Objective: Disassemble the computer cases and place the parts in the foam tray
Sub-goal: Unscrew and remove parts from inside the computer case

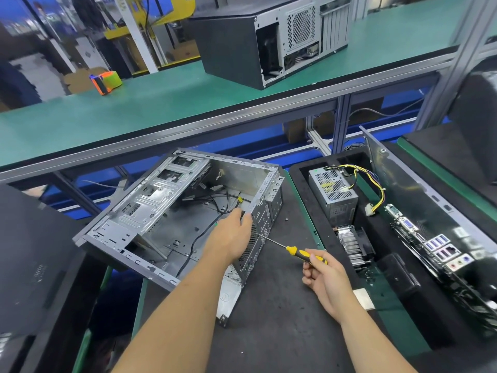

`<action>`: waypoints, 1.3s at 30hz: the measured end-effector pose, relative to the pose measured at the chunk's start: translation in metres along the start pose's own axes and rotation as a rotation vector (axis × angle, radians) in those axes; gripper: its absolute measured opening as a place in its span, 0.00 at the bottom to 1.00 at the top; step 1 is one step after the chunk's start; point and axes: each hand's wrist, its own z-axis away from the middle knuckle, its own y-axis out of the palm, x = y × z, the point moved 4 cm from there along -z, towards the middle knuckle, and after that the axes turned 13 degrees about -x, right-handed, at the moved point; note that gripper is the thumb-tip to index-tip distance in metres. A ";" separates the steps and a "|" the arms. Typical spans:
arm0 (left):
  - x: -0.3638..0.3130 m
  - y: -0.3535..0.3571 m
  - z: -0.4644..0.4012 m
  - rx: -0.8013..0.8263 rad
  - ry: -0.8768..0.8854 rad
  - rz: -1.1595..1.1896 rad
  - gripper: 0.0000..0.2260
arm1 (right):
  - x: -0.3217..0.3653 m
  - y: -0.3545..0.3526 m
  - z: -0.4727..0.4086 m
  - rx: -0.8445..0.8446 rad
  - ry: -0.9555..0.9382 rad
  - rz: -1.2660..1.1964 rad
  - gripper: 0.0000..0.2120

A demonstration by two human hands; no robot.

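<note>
An open, mostly emptied grey computer case (161, 211) lies on its side on the dark mat, with loose black cables inside. My left hand (232, 235) grips the rear edge of the case near a yellow connector. My right hand (322, 275) holds a yellow-and-black screwdriver (304, 253), its tip touching the case's rear panel. To the right, the black foam tray (301, 189) holds a power supply (333, 195) with coloured wires, a heatsink with fan (352, 246), a motherboard (430, 243) and a side panel (403, 179) standing on edge.
A second computer case (269, 36) stands on the green conveyor (134, 109) behind, beside an orange-and-green tape dispenser (106, 82). Black cases (35, 251) sit at the left and far right. A small screw (286, 219) lies on the mat.
</note>
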 end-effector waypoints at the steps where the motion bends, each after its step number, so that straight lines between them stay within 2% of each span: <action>1: 0.000 0.000 0.000 0.002 0.000 -0.002 0.15 | 0.000 0.000 0.000 0.000 0.001 0.001 0.08; 12: -0.001 -0.002 0.001 0.012 0.001 -0.009 0.15 | -0.003 -0.002 -0.001 0.001 0.019 0.000 0.08; 17: -0.001 -0.001 0.001 0.014 0.006 -0.016 0.15 | 0.004 -0.004 -0.001 0.059 -0.001 0.089 0.09; 21: -0.001 -0.002 0.001 0.011 0.005 -0.021 0.15 | 0.011 0.006 -0.007 -0.075 0.087 0.128 0.06; 23: -0.002 -0.003 0.002 0.010 0.007 -0.023 0.16 | 0.014 0.008 -0.012 -0.181 0.194 0.230 0.16; 25: -0.002 -0.003 0.002 0.012 0.011 -0.034 0.15 | 0.021 0.010 -0.014 -0.219 0.190 0.306 0.17; 28: -0.003 -0.002 0.002 0.027 0.012 -0.056 0.14 | 0.031 0.017 -0.012 -0.168 -0.061 0.380 0.15; 31: -0.003 -0.001 0.003 0.035 0.023 -0.075 0.14 | 0.038 0.016 0.001 -0.098 -0.523 0.718 0.14; 33: -0.004 -0.002 0.003 0.034 0.027 -0.078 0.13 | 0.040 0.015 0.005 -0.064 -0.694 0.817 0.11; 35: -0.004 -0.003 0.003 0.029 0.027 -0.073 0.13 | 0.038 0.014 0.004 -0.076 -0.621 0.699 0.09; 39: -0.003 -0.005 0.004 0.018 0.021 -0.047 0.14 | 0.031 0.016 0.001 -0.212 -0.222 0.211 0.02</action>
